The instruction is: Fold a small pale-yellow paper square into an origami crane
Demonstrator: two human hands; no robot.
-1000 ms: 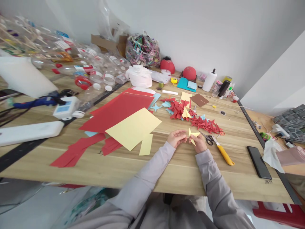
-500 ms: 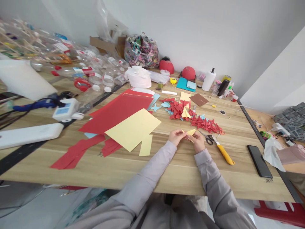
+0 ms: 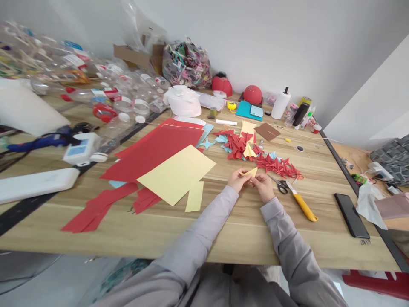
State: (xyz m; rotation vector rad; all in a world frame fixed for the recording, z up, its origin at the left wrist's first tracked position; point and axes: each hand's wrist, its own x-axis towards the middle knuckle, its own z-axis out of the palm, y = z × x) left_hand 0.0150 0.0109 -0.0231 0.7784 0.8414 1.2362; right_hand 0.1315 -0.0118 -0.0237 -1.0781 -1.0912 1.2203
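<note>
A small folded yellow paper (image 3: 252, 172) is pinched between my two hands, above the table. My left hand (image 3: 237, 179) grips its left side; my right hand (image 3: 263, 186) closes on its lower right edge. Just beyond my hands lies a pile of folded red paper stars (image 3: 276, 165), with a yellow folded piece (image 3: 249, 149) on the pile. Black scissors (image 3: 282, 186) and a yellow-handled cutter (image 3: 305, 206) rest right of my right hand. To the left, a large yellow sheet (image 3: 177, 174) overlaps red sheets (image 3: 153, 147), and a yellow strip (image 3: 194, 197) lies beside it.
Plastic bottles (image 3: 121, 102) crowd the back left, near a bag of colourful scraps (image 3: 187, 64). A white bottle (image 3: 281, 105) stands at the back right. A black phone (image 3: 351, 215) lies at the right, and red strips (image 3: 96, 209) lie at the front left.
The yellow paper has turned in my fingers and its tip now sits further left. The view has shifted slightly.
</note>
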